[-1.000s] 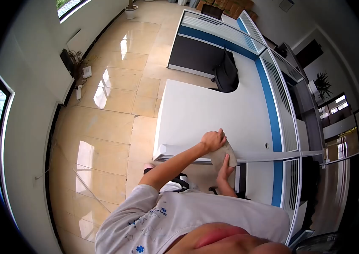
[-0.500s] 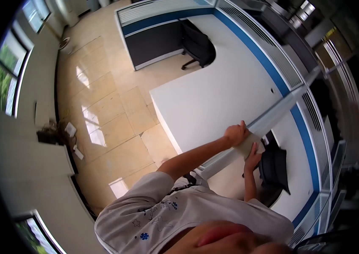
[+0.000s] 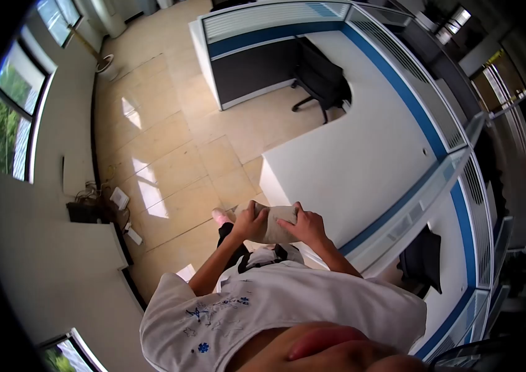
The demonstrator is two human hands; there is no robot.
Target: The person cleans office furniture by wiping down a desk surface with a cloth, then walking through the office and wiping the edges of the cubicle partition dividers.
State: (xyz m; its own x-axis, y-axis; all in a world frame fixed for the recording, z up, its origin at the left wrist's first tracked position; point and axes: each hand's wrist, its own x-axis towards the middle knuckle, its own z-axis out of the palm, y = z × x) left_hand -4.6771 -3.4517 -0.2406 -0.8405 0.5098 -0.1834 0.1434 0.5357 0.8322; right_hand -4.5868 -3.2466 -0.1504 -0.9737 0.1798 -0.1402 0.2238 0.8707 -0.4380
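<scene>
A beige-grey cloth [image 3: 275, 224] hangs bunched between my two hands, in front of my waist. The fingers of my left hand [image 3: 249, 222] are wrapped round its left end. My right hand [image 3: 306, 225] grips the other end, with the thumb lying across the cloth. Just right of the hands is the near corner of the white desk [image 3: 337, 177]; neither hand touches it. Part of the cloth is hidden under the fingers.
A low glass-topped partition [image 3: 408, 214] runs beside the desk on the right. One black office chair [image 3: 322, 77] stands at the far desk, another [image 3: 423, 257] beyond the partition. Cables and white boxes [image 3: 119, 198] lie by the left wall. A potted plant [image 3: 107, 67] stands farther back.
Both hands have moved left with the cloth, away from the partition's top edge to in front of my body. They are now level, side by side. The view has shifted slightly.
</scene>
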